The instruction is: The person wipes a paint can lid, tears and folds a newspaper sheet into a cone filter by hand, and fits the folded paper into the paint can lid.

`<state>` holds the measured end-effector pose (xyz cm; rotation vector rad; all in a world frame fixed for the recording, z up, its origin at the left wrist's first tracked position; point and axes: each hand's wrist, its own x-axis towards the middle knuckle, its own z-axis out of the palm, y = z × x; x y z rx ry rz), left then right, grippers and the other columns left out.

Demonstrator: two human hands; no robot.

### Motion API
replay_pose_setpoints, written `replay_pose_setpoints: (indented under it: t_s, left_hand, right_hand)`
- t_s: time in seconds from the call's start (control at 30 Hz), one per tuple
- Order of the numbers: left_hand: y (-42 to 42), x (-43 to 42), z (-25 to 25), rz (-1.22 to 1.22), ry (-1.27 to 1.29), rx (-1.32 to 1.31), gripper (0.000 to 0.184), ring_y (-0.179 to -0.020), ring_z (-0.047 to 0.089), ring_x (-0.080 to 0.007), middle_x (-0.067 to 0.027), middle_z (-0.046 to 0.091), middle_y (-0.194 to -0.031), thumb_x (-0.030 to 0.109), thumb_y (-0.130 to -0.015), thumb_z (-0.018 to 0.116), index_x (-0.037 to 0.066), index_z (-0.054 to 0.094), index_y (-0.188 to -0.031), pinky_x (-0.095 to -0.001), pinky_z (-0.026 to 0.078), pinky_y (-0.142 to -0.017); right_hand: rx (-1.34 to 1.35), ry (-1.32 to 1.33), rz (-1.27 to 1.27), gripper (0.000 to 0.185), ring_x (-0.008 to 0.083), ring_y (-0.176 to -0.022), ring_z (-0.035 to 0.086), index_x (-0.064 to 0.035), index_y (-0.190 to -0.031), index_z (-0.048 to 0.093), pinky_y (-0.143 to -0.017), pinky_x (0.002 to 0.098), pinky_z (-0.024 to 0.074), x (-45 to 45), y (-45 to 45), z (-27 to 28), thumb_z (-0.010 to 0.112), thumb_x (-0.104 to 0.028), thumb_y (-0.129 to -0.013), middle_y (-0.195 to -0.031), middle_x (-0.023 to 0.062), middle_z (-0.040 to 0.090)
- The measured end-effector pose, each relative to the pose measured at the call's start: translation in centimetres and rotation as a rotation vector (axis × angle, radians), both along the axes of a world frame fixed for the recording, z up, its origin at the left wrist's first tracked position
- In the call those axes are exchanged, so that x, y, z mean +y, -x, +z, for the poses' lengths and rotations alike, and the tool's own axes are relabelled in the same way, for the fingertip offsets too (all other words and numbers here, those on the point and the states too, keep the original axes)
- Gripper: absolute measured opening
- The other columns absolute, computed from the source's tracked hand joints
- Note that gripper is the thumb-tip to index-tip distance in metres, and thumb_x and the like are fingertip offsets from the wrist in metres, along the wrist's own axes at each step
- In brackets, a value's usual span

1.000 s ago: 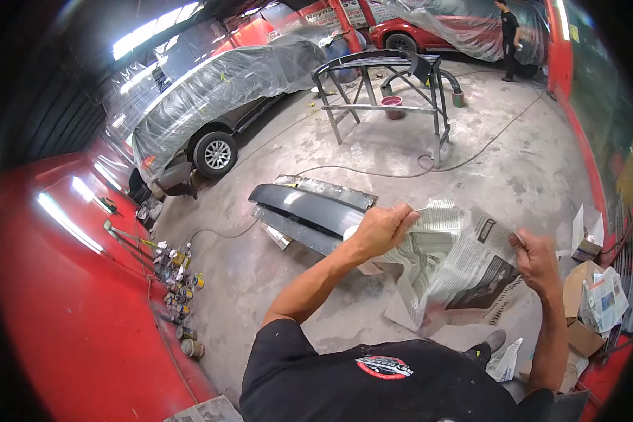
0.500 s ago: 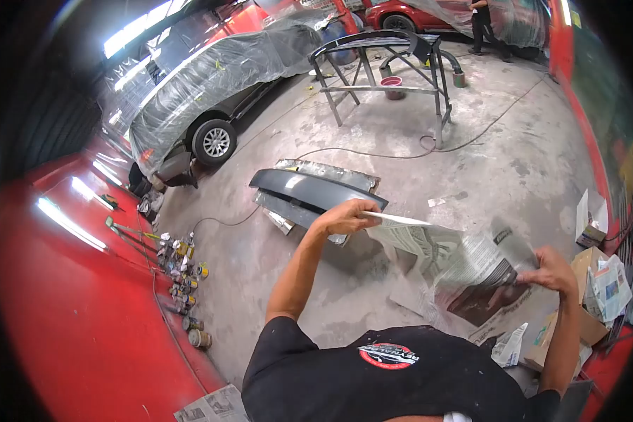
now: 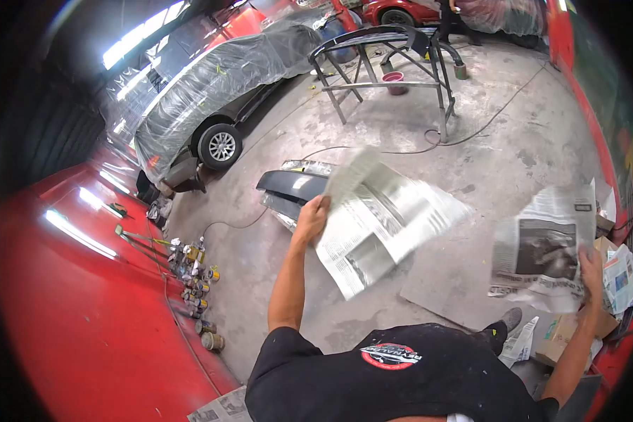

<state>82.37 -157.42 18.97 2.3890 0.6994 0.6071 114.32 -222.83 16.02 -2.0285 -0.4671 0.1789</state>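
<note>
My left hand [image 3: 314, 219] is closed on the left edge of a printed newspaper sheet [image 3: 383, 221], which hangs tilted and slightly blurred in the air. Out to the right, my right hand [image 3: 591, 273] grips a second newspaper piece [image 3: 541, 246] with a dark photo on it. A gap of floor shows between the two pieces. Partly covered by the left sheet, a dark curved car panel [image 3: 295, 184] lies low on a support near my left hand.
A plastic-covered car [image 3: 221, 84] stands at the back left. A metal stand [image 3: 380, 86] holds a curved part beyond the panel. Paint cans [image 3: 200, 288] line the red wall. Cardboard boxes [image 3: 566, 337] and more newspaper [image 3: 620, 278] lie at right. Another person [image 3: 449, 17] is far back.
The newspaper between my hands is now in two separate pieces. My left hand has moved left and my right hand right, each with a piece. The far person has moved left.
</note>
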Motion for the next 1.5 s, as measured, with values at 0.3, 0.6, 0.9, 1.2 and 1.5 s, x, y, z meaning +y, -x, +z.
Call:
replay_pose_setpoints:
  t_s: [0.3,0.6,0.9,1.2,1.5]
  left_hand:
    - [2.1,-2.5,-12.3,0.34,0.245,-0.241,0.023,-0.071,0.052,-0.0172,-0.0056,0.055,-0.079,0.011,-0.092,0.043,-0.005,0.056,-0.104,-0.0331,0.044,-0.066]
    - [-5.7,-12.1,-18.7,0.13,0.421,0.065,0.029,-0.08,0.058,-0.0315,-0.021,0.059,-0.081,0.021,-0.092,0.044,-0.006,0.053,-0.091,-0.0423,0.043,-0.076]
    - [-14.3,-25.7,-21.0,-0.055,0.418,0.345,0.03,-0.073,0.06,-0.0234,-0.0119,0.059,-0.079,0.024,-0.093,0.042,0.0,0.055,-0.103,-0.0364,0.047,-0.069]
    - [-21.0,-28.6,-14.6,-0.24,0.582,0.05,0.035,-0.089,0.056,-0.0218,-0.0129,0.063,-0.1,0.026,-0.096,0.044,-0.003,0.054,-0.113,-0.0331,0.044,-0.082]
    - [-9.8,-25.7,-7.6,-0.094,1.342,-0.034,0.032,-0.08,0.059,-0.0113,-0.0054,0.062,-0.1,0.023,-0.099,0.044,-0.001,0.05,-0.121,-0.0265,0.049,-0.069]
  right_hand:
    - [0.438,-0.644,-0.746,0.03,0.0204,-0.073,0.058,0.0014,-0.105,0.058,-0.062,0.0363,0.0491,-9.6,4.2,-22.8,0.056,-0.014,-0.08,-0.086,0.0094,0.061]
    - [0.304,-0.974,-1.239,0.03,0.0271,-0.079,0.061,0.0005,-0.117,0.05,-0.067,0.0418,0.0535,-13.7,4.1,-20.0,0.05,-0.002,-0.087,-0.097,0.0123,0.059]
    - [-0.206,-1.124,-1.333,0.046,0.0241,-0.1,0.058,-0.0006,-0.12,0.052,-0.086,0.0409,0.0481,-42.2,-10.0,-30.9,0.067,-0.021,-0.082,-0.114,0.0111,0.058]
    - [0.626,-0.676,-0.467,0.06,0.0226,-0.132,0.033,-0.0125,-0.146,0.027,-0.106,0.0385,0.0281,-10.0,-1.1,-27.7,0.042,-0.043,-0.097,-0.149,0.0064,0.031]
    - [0.761,-0.837,0.04,0.042,0.0138,-0.087,0.057,-0.0069,-0.119,0.048,-0.073,0.0303,0.0462,18.4,10.4,-8.3,0.067,-0.026,-0.087,-0.101,0.0064,0.059]
